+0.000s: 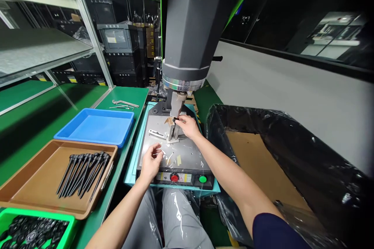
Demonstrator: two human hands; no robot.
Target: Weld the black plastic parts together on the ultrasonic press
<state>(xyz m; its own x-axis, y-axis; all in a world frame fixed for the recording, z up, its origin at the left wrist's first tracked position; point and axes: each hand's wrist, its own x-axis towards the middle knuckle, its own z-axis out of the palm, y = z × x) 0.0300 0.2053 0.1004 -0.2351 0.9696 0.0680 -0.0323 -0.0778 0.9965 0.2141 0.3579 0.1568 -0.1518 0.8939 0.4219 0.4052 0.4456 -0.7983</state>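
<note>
My right hand (189,127) reaches to the metal fixture (173,131), its thumb and fingers closed around a small black part (175,120) at the top. Directly above the part is the grey tip of the machine's horn (177,103), below the large dark machine head (188,19). I cannot tell whether the horn touches it. My left hand (151,162) hovers over the front left of the metal base plate (189,155), fingers curled but apart, nothing seen in them. A red button (174,178) and a green button (202,179) sit on the base's front.
On the green bench at left are a blue tray (95,126), a brown tray (32,186) with several black rod-like parts (83,171), and a green bin (70,221) of black round parts. A wrench (125,103) lies behind. At right stands a carton lined with black plastic (216,124).
</note>
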